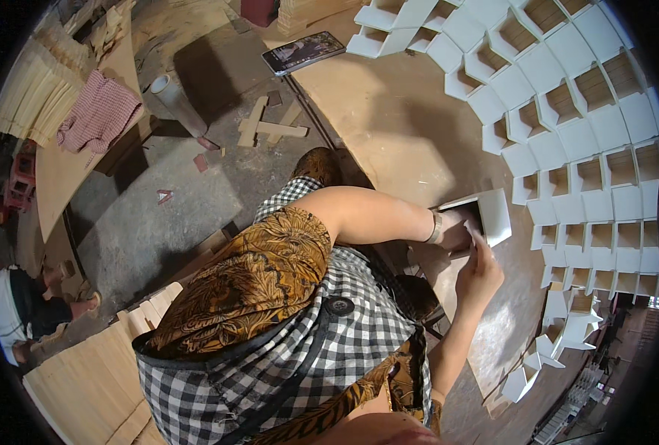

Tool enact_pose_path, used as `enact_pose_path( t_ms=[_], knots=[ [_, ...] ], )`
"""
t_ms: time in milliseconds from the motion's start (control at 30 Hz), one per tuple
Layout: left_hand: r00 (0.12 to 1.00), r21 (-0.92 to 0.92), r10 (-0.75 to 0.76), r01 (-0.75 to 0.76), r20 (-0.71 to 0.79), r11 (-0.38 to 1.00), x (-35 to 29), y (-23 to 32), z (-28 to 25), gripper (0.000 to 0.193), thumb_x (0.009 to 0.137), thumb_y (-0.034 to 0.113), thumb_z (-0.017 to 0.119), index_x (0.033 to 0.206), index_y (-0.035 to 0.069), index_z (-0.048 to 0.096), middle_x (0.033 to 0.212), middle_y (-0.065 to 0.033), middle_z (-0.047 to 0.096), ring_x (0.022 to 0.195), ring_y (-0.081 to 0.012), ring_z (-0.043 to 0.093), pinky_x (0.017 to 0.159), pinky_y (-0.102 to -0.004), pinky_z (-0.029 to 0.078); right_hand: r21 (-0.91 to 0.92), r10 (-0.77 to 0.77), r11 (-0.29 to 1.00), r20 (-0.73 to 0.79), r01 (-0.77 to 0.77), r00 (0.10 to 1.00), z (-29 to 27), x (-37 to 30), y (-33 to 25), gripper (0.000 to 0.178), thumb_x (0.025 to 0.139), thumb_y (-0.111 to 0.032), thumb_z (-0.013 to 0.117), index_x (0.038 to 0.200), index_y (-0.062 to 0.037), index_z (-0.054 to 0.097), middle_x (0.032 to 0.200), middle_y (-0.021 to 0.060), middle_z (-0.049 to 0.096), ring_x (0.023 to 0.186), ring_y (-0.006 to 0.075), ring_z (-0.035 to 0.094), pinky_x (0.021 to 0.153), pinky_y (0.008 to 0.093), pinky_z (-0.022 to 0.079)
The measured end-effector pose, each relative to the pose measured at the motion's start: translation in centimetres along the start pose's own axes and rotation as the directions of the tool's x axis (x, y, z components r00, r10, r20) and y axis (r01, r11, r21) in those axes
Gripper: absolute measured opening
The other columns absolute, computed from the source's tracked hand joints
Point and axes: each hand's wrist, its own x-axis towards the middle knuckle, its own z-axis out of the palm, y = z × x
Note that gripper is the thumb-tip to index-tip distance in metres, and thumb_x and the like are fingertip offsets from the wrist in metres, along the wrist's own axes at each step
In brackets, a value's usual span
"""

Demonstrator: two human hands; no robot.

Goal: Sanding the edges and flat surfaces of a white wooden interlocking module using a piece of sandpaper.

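Observation:
A small white open box [495, 216] lies on the wooden tabletop in front of me, its dark hollow facing my hands. My left hand [455, 228], with a band at the wrist, is at the box's opening; its fingers are hidden, so their grip does not show. From below, my right hand [480, 271] reaches up to the same opening. Its fingertips are pinched together on a small pale piece [469, 225], too small to name, close to my left hand.
Rows of stacked white boxes [567, 137] curve along the table's far right side, with several loose ones [526, 377] at lower right. A phone [303, 52] lies at the table's far left corner. Wood offcuts [270, 126] lie on the floor. Another person [40, 304] is at far left.

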Motion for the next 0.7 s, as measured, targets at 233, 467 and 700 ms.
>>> enact_pose_path(
  t_ms=[233,467,700],
  knots=[
    [0.981,0.908,-0.093,-0.118,0.169,0.403,-0.6,8.5,2.1,0.026,0.075,0.010,0.046,0.096,0.000,0.059,0.108,-0.0206,0.055,0.104,-0.0300,0.051,0.091,-0.0365,0.036,0.010,0.359,0.932,-0.147,-0.361,0.922,-2.1,4.5,4.8,0.034,0.077,0.003,0.047,0.108,-0.0054,0.059,0.102,0.0128,0.061,0.087,0.0169,0.062,0.073,0.0273,0.047],
    [0.950,0.932,-0.015,-0.304,0.312,0.197,-1.0,7.9,0.2,0.039,0.075,0.019,0.051,0.111,0.005,0.049,0.116,-0.0168,0.048,0.111,-0.0268,0.043,0.093,-0.0354,0.033,-0.216,0.168,0.963,0.006,-0.163,0.986,2.3,4.2,1.3,0.027,0.070,-0.005,0.051,0.092,-0.0131,0.064,0.074,0.0143,0.062,0.066,0.0317,0.060,0.059,0.0393,0.048],
    [0.938,0.930,-0.236,-0.170,0.254,0.327,-0.5,3.1,0.0,0.027,0.074,0.011,0.052,0.101,0.006,0.056,0.095,-0.0167,0.060,0.088,-0.0307,0.058,0.076,-0.0364,0.046,-0.038,0.018,0.999,-0.027,-0.019,0.999,-0.7,3.3,2.7,0.021,0.070,-0.003,0.054,0.087,-0.0111,0.064,0.070,0.0163,0.059,0.062,0.0324,0.058,0.055,0.0389,0.047]
  ],
)
